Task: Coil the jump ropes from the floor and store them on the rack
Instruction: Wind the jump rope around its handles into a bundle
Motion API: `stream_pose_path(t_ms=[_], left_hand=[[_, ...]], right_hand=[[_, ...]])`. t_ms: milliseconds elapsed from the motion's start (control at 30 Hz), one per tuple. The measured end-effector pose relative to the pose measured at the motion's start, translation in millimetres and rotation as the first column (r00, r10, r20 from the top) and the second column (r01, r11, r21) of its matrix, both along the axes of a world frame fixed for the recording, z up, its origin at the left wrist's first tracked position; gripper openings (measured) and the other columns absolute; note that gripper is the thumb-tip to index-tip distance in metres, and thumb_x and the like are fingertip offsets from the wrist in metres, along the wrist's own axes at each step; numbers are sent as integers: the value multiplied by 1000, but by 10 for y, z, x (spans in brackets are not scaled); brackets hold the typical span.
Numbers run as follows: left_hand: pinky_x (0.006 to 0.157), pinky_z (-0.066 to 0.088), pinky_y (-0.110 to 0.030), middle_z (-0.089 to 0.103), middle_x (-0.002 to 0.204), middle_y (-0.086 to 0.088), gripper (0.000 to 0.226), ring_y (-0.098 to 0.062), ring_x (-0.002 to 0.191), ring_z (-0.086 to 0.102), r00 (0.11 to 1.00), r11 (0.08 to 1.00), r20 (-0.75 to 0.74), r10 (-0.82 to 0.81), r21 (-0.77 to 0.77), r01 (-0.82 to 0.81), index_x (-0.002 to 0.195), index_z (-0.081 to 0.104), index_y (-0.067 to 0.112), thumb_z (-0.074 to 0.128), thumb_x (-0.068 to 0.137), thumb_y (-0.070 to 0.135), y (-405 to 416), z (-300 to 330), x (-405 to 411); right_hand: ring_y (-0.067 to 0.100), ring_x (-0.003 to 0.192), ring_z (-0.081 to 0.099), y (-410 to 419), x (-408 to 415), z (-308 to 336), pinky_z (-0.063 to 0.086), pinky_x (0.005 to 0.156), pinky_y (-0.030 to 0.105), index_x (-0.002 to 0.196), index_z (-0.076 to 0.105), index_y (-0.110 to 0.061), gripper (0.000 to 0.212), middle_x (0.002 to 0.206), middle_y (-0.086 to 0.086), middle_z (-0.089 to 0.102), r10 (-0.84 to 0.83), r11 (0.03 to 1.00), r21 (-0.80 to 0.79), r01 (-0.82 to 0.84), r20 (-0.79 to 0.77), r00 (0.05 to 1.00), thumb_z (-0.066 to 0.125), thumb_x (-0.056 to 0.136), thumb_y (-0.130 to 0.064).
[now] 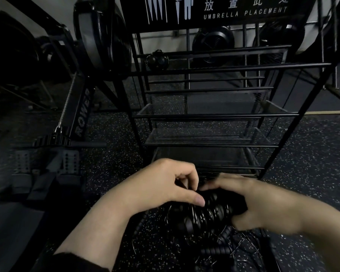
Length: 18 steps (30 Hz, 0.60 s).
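A: Ropes first. From the head view, where is the bundle?

B: The jump ropes [208, 214] sit low in the frame, held above the speckled floor [110, 154] right in front of the rack [210, 114]. The right hand [249, 205] has its fingers curled round the dark beaded coil from the side, and the left hand [165, 185] pinches a strand at the top with thumb and curled fingers.

A: How should the coiling go?

B: I'd judge the coil half made. Thin loose strands [241, 246] spill to the floor beneath it. Keep the right-hand grip firm as an anchor and let the left feed each loop the same size, so nothing springs out.

A: What stands in the way?

B: The loose tails look tangled and could snag. The rack's lower mesh shelves [204, 137] lie close ahead, with thin crossbars above them, so a lift must avoid those. A rower [82, 114] stands just to the left, and fans [213, 44] sit behind the rack. A small dark bundle [157, 59] hangs on an upper bar; whether it is rope I cannot tell.
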State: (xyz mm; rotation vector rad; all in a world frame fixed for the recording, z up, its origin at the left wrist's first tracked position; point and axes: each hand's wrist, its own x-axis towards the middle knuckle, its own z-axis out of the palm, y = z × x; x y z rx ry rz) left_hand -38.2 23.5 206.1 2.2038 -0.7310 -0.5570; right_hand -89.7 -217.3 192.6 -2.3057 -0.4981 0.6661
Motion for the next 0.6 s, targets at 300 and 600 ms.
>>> stream_pose_path(t_ms=[300,600], left_hand=[[54,44,-16,61,66,4,19,-6,58,55,930,818,-352,108,-501,-284,79,67,15,71,91,30,-14,7,21],[46,14,-25,36,59,5,35,-8,49,24,781,707,-541,313,-416,-572,84,58,23,37,111,25,-221,-110,-24]], right_hand=[[24,112,69,-46,-63,19,54,94,29,131,66,-37,67,124,9,72,-56,773,600,207,-260,964,74,79,5],[23,78,55,99,-19,-148,52,67,32,117,70,-3,50,93,17,58,-153,282,788,546,-526,837,78,71,-19]])
